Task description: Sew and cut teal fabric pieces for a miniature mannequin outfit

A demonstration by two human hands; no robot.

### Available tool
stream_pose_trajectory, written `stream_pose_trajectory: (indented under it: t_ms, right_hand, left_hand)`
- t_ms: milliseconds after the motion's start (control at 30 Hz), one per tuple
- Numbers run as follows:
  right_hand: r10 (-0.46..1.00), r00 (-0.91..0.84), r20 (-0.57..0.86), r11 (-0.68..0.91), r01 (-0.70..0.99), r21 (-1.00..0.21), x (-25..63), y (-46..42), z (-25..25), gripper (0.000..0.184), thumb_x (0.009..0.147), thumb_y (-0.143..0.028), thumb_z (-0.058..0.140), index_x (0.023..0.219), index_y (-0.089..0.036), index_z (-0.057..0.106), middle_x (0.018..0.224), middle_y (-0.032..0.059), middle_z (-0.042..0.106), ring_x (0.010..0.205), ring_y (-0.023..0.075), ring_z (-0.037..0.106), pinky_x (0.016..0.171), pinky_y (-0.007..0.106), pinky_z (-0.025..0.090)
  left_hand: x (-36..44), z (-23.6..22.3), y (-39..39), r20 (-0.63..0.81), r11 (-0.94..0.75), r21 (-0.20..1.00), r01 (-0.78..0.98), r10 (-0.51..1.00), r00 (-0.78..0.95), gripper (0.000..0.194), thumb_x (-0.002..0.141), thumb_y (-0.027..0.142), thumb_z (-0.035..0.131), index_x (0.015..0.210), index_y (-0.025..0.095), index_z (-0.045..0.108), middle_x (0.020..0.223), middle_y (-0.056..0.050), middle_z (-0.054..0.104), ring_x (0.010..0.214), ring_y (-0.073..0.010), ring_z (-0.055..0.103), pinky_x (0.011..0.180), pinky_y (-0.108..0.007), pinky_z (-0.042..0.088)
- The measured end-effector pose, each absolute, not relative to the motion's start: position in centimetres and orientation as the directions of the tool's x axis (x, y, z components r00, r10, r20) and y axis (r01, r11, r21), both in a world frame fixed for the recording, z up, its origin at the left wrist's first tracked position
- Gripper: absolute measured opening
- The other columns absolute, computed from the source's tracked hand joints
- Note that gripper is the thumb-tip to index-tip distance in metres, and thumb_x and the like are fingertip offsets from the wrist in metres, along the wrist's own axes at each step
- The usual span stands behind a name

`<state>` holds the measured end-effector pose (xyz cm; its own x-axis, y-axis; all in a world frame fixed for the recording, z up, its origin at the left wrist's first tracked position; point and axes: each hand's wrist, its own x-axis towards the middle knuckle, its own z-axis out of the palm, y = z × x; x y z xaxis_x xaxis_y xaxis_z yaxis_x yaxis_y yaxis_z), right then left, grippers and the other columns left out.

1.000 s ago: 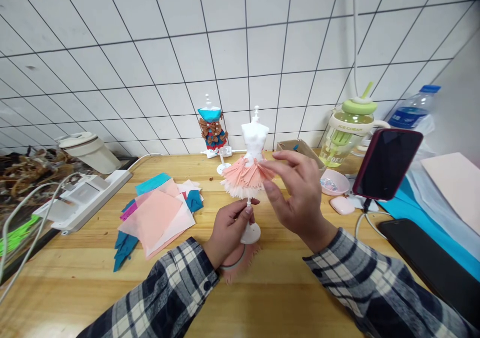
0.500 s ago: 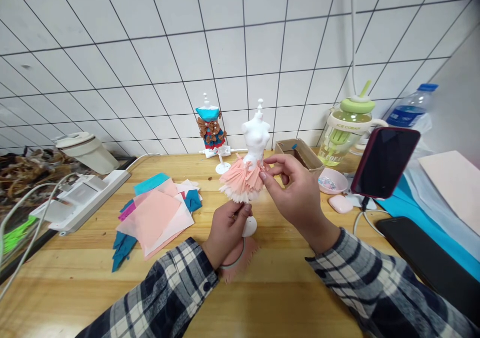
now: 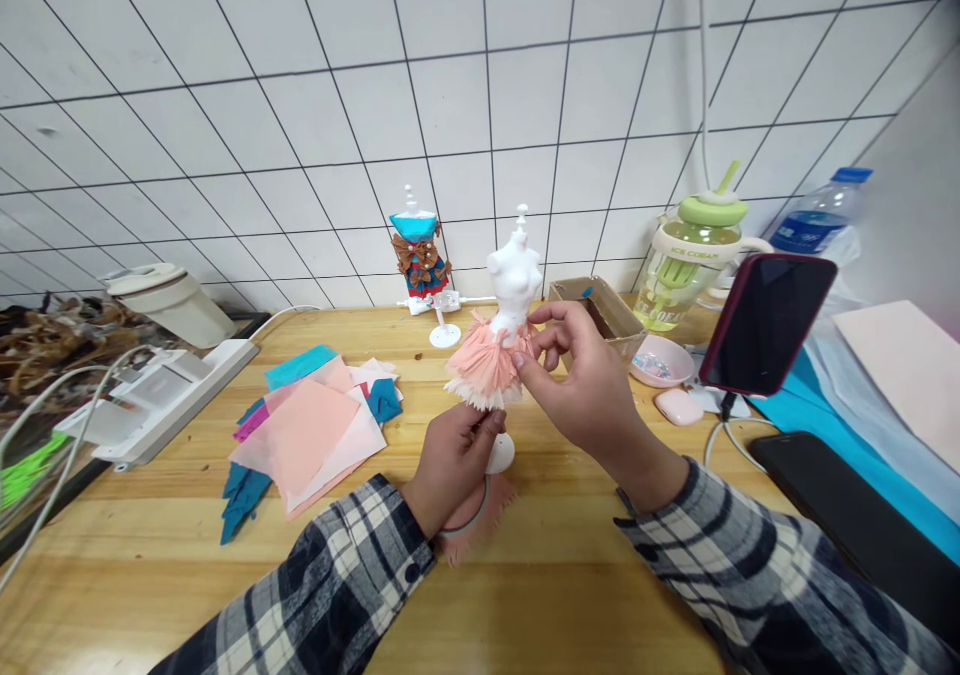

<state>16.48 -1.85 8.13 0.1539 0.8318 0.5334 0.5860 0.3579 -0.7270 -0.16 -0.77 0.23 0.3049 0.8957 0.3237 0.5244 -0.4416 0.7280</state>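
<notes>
A small white dress form [image 3: 514,280] stands tilted slightly in front of me, wearing a ruffled peach and cream paper skirt [image 3: 484,365]. Below the skirt, my left hand [image 3: 459,457] is closed round the form's stand, just above its white round base [image 3: 501,453]. My right hand [image 3: 589,380] pinches the skirt's right side near the waist between thumb and fingertips. Under the left hand lies a pink round piece with a frayed edge [image 3: 480,520], partly covered. Behind, a second dress form [image 3: 421,260] wears a blue top and a skirt with brown bows.
Coloured paper sheets [image 3: 319,435] lie to the left, beside a white power strip [image 3: 180,405]. At the right are a cardboard box [image 3: 611,320], a pink bowl of beads [image 3: 662,362], a drink cup [image 3: 675,270], a propped phone [image 3: 766,325] and a flat black phone [image 3: 840,505].
The dress form and its skirt have shifted slightly right and down, leaning a little more. My right hand stays pinched at the skirt's side; my left hand keeps its hold.
</notes>
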Motion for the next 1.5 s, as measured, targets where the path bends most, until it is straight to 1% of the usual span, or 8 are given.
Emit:
stream_pose_trajectory:
  t_ms: [233,400,567,800,867,1033,1267,1500]
  right_hand:
    - [0.821,0.142,0.552,0.347,0.643,-0.682,16.7,-1.9,8.2,0.035,0.078,-0.031,0.061,0.110,-0.023,0.050,0.081,-0.0004,0.064,0.065,0.0150,0.054,0.064,0.030,0.042]
    - [0.635,0.124,0.762,0.434,0.759,-0.486,16.8,-1.9,8.3,0.028,0.082,-0.031,0.057,0.108,-0.021,0.059,0.102,0.0082,0.059,0.095,0.0240,0.054,0.083,0.039,0.043]
    - [0.570,-0.005,0.821,0.453,0.836,-0.309,16.4,-2.0,7.5,0.030,0.082,-0.029,0.056,0.110,-0.024,0.066,0.103,0.0084,0.055,0.091,0.0235,0.051,0.083,0.040,0.041]
    - [0.558,0.027,0.829,0.503,0.784,-0.364,15.9,-2.3,6.9,0.016,0.082,-0.026,0.055,0.089,-0.023,0.069,0.094,0.0062,0.059,0.087,0.0213,0.054,0.082,0.038,0.043]
    - [0.536,0.048,0.843,0.519,0.768,-0.374,16.0,-2.5,7.1,0.019,0.082,-0.026,0.054,0.096,-0.022,0.067,0.096,0.0068,0.059,0.091,0.0219,0.055,0.086,0.039,0.042]
    - [0.586,0.070,0.807,0.474,0.779,-0.411,15.9,-2.6,7.5,0.043,0.086,-0.031,0.048,0.127,-0.020,0.054,0.126,0.0091,0.054,0.111,0.0249,0.050,0.096,0.042,0.036]
    - [0.604,0.107,0.790,0.447,0.775,-0.446,16.2,-2.2,6.6,0.033,0.088,-0.030,0.046,0.118,-0.022,0.059,0.122,0.0055,0.059,0.107,0.0233,0.051,0.094,0.040,0.034]
    - [0.604,0.177,0.777,0.389,0.785,-0.482,18.4,-4.3,4.0,0.026,0.087,-0.023,0.047,0.111,-0.021,0.057,0.112,0.0057,0.061,0.105,0.0223,0.054,0.092,0.038,0.036]
  left_hand:
    - [0.0,0.4,-0.7,0.265,-0.391,0.826,0.407,0.905,0.332,0.034,0.091,0.039,0.048,0.071,0.016,0.063,0.065,0.000,0.061,0.061,-0.0128,0.054,0.058,-0.023,0.040]
    - [0.2,0.6,-0.5,0.221,-0.301,0.930,0.213,0.917,0.331,0.034,0.092,0.040,0.045,0.109,0.016,0.061,0.068,0.000,0.059,0.059,-0.0124,0.052,0.055,-0.022,0.042]
    - [0.0,0.7,-0.7,0.223,-0.290,0.947,0.136,0.902,0.371,0.033,0.091,0.042,0.047,0.076,0.016,0.060,0.067,-0.001,0.057,0.059,-0.0114,0.049,0.055,-0.021,0.041]
    - [-0.1,0.7,-0.9,0.251,-0.276,0.961,0.007,0.884,0.394,0.029,0.092,0.038,0.046,0.101,0.014,0.060,0.067,-0.001,0.057,0.063,-0.0134,0.052,0.060,-0.024,0.042]
    - [-0.1,0.6,-0.9,0.252,-0.273,0.962,-0.005,0.880,0.402,0.030,0.092,0.038,0.046,0.107,0.014,0.059,0.068,-0.001,0.057,0.064,-0.0138,0.053,0.061,-0.024,0.043]
    - [-0.1,0.4,-0.8,0.261,-0.320,0.943,0.089,0.881,0.395,0.029,0.094,0.038,0.044,0.105,0.016,0.057,0.075,-0.001,0.060,0.067,-0.0137,0.054,0.064,-0.024,0.044]
    - [-0.1,0.2,0.3,0.309,-0.408,0.844,0.347,0.900,0.307,0.028,0.095,0.036,0.039,0.105,0.017,0.058,0.094,-0.005,0.068,0.085,-0.0168,0.061,0.076,-0.027,0.047]
    - [-1.1,-0.6,2.3,0.246,-0.394,0.600,0.697,0.919,0.308,0.036,0.094,0.038,0.037,0.104,0.018,0.066,0.098,-0.009,0.071,0.088,-0.0240,0.065,0.077,-0.034,0.047]
